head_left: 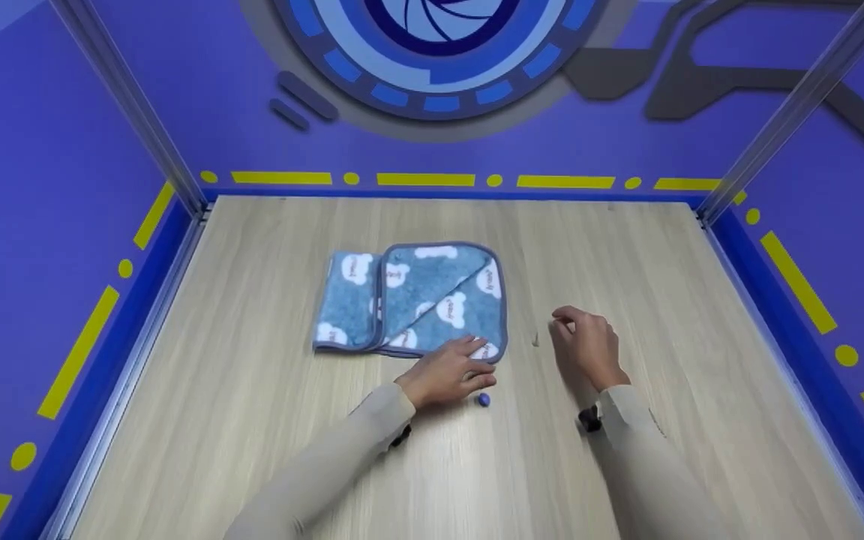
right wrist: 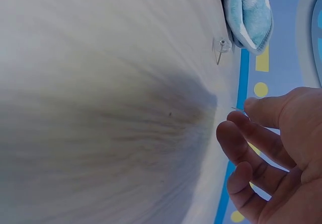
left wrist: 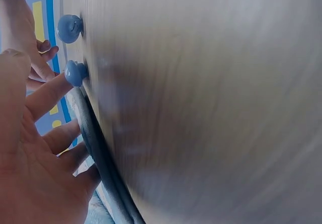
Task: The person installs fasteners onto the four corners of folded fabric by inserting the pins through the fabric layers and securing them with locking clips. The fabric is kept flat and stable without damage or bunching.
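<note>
A folded blue towel (head_left: 443,289) with white bear heads and grey edging lies on the table (head_left: 417,472). My left hand (head_left: 451,373) rests at its near right corner with fingers spread. Beside that hand is a small blue knob (head_left: 484,400). The left wrist view shows two such knobs (left wrist: 69,28); the index fingertip overlaps one, and I cannot tell whether they touch. My right hand (head_left: 588,346) is right of the towel, held over the table. Its thumb and index finger pinch a pin (right wrist: 238,109), of which only the thin metal needle shows.
A clear-headed push pin (right wrist: 222,46) lies on the table between the towel and my right hand. Blue-purple walls with yellow dashes (head_left: 424,180) close off the table at the back and both sides. Metal posts (head_left: 799,105) stand at the back corners.
</note>
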Available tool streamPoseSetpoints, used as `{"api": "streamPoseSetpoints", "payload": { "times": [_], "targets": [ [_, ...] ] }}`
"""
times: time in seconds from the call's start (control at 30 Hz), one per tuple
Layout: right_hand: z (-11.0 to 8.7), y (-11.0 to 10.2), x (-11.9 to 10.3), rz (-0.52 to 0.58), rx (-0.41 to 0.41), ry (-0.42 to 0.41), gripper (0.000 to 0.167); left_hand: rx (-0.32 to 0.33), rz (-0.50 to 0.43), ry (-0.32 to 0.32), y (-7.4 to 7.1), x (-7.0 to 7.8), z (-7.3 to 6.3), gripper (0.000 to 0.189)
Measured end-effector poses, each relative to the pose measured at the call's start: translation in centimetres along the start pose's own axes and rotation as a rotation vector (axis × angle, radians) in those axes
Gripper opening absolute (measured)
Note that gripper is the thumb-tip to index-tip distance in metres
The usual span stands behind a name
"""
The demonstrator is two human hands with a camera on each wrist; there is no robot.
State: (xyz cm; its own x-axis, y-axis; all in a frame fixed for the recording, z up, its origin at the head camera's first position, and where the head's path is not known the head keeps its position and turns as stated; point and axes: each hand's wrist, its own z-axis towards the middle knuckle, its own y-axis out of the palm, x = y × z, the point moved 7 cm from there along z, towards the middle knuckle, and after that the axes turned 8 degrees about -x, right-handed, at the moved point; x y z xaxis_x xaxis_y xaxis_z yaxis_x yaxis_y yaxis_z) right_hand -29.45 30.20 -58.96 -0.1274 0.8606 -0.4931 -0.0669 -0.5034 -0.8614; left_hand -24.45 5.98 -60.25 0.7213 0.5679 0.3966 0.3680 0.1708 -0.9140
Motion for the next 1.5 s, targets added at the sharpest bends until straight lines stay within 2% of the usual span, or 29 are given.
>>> {"api": "streamPoseSetpoints", "payload": {
  "times": [0.2, 0.33, 0.53, 0.77, 0.93, 1.07, 1.3, 1.5],
  "targets": [
    [0.0, 0.2, 0.1, 0.01, -0.012, 0.005, 0.014, -0.01, -0.019, -0.024, 0.2, -0.3, 0.1, 0.051],
    [0.0, 0.2, 0.0, 0.012, -0.008, 0.001, 0.014, 0.034, -0.083, -0.051, 0.0, -0.6, 0.1, 0.053],
    [-0.1, 0.2, -0.2, 0.014, 0.009, -0.004, 0.015, 0.169, -0.204, -0.084, -1.2, -1.6, 0.2, 0.05],
    [-0.1, 0.1, -1.1, 0.005, 0.037, -0.047, 0.008, 0.326, -0.207, -0.041, -2.5, -1.9, 0.2, 0.04],
    [0.0, 0.1, -2.1, 0.036, 0.038, -0.069, 0.005, 0.451, -0.209, -0.053, -3.5, -2.2, 0.2, 0.022],
    [0.2, 0.5, -3.2, 0.099, -0.004, -0.115, 0.006, 0.497, -0.262, -0.08, -3.9, -2.7, 0.2, 0.017],
    [0.5, 1.9, -5.7, 0.247, -0.177, -0.217, 0.009, 0.557, -0.332, -0.083, -4.6, -3.0, -0.1, 0.017],
    [0.6, 2.3, -7.8, 0.246, -0.206, -0.281, 0.019, 0.576, -0.383, -0.113, -5.0, -3.2, -0.4, 0.022]
  ]
}}
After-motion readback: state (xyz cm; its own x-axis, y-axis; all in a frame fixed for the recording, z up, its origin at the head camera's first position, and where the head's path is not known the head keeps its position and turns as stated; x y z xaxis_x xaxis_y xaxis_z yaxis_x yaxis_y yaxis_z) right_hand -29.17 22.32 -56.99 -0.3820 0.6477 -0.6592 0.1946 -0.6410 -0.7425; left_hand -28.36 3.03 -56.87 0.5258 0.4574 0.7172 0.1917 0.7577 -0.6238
